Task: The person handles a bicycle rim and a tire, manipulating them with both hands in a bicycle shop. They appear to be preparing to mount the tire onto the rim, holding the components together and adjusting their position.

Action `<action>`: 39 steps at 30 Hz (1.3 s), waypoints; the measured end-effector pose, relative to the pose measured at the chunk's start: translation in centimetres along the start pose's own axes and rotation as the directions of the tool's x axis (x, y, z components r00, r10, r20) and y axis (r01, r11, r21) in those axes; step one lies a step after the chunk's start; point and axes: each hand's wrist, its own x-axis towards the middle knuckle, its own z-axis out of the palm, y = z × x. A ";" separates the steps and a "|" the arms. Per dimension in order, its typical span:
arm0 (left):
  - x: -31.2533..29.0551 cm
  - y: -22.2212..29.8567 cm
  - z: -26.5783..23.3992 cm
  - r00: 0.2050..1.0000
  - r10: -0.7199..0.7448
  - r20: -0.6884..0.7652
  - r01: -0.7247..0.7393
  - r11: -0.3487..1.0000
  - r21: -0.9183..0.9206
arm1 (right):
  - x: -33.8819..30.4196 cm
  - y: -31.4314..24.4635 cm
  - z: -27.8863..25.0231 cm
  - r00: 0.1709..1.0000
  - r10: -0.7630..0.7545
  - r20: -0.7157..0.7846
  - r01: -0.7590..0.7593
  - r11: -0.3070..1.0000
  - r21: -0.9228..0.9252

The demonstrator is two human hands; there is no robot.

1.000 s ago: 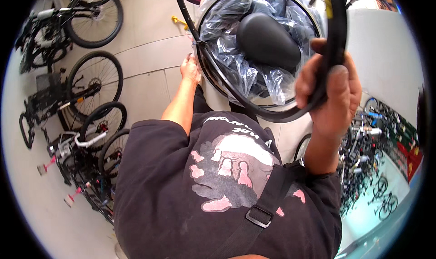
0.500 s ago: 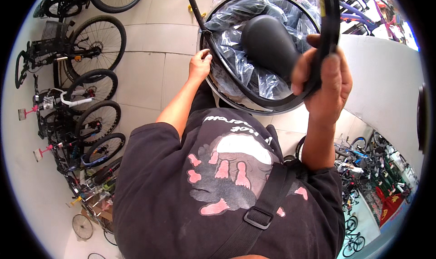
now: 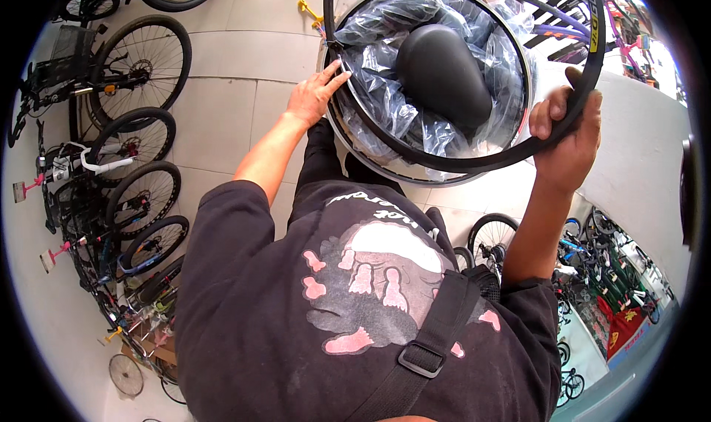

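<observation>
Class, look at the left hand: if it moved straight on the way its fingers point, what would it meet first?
The left hand would likely meet the black tyre first, though depth is unclear and the two may be touching.

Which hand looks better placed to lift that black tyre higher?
Probably the right hand: its fingers and thumb grip the black tyre from both sides. The left hand has its fingers stretched out at the tyre's left edge, not wrapped around it; whether they touch is unclear.
</observation>
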 end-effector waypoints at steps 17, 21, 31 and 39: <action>3.6 -3.1 1.8 0.957 0.268 0.107 -0.278 0.956 0.095 | 1.9 9.4 -19.3 0.853 0.207 -0.479 -0.309 0.940 -0.143; 3.8 -3.9 0.7 0.942 0.293 0.163 -0.311 0.946 0.092 | 1.5 10.2 -18.8 0.812 0.167 -0.559 -0.351 0.905 -0.240; 5.8 -6.9 -0.3 0.830 0.508 0.228 -0.504 0.860 -0.080 | -5.6 8.7 -12.6 0.697 0.010 -0.717 -0.421 0.815 -0.398; 7.5 -9.7 -1.2 0.665 0.692 0.282 -0.662 0.721 -0.206 | -15.7 12.6 -8.9 0.468 0.052 -0.882 -0.480 0.853 -0.204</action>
